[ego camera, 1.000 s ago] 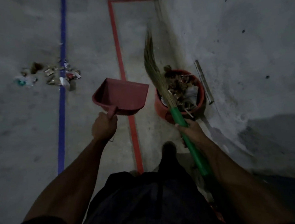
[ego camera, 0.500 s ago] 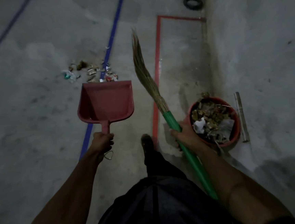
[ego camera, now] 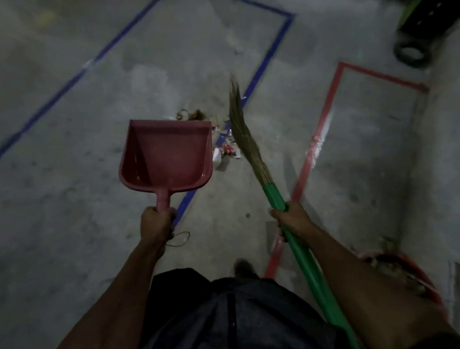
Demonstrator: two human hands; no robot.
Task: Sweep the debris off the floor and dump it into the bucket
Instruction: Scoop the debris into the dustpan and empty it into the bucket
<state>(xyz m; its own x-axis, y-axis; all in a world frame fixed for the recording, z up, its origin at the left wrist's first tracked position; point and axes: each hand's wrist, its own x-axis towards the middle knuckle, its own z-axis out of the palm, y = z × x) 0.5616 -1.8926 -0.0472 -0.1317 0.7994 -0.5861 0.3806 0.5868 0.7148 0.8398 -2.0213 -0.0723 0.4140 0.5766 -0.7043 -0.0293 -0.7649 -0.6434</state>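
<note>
in the head view the left hand [ego camera: 155,222] is wrapped around the short handle of a red dustpan [ego camera: 166,157], fingers curled tight on it. the pan is held out ahead of the person with its wide mouth facing away and its inside bare. a thin loop of cord [ego camera: 179,238] hangs just below the fist.

the right hand [ego camera: 292,219] grips the green handle of a broom [ego camera: 273,195], fingers closed around the shaft just below where the straw bristles are bound in. the handle runs back down past the right forearm toward the bottom edge of the view, and the bristles [ego camera: 243,128] taper forward and slightly left to a thin tip over the floor.

the debris [ego camera: 224,144], a small scatter of torn wrappers, paper bits and brown scraps, lies on the concrete floor [ego camera: 60,217] in the gap between the dustpan's right rim and the broom's bristles, partly hidden behind both. it sits on and around a blue tape line [ego camera: 266,59] that marks out a rectangle on the floor. a red tape line [ego camera: 326,115] marks a second rectangle nearer the right wall.

the bucket [ego camera: 407,273], red and already holding rubbish, stands by the wall near the lower right edge of the floor, behind the right arm and mostly covered by it, well apart from the debris. a dark ring-shaped object [ego camera: 410,52] lies near the upper right corner, below some blurred dark and green gear that is too unclear to name. the person's dark clothing fills the bottom middle, with one foot [ego camera: 244,267] showing just ahead of it.
</note>
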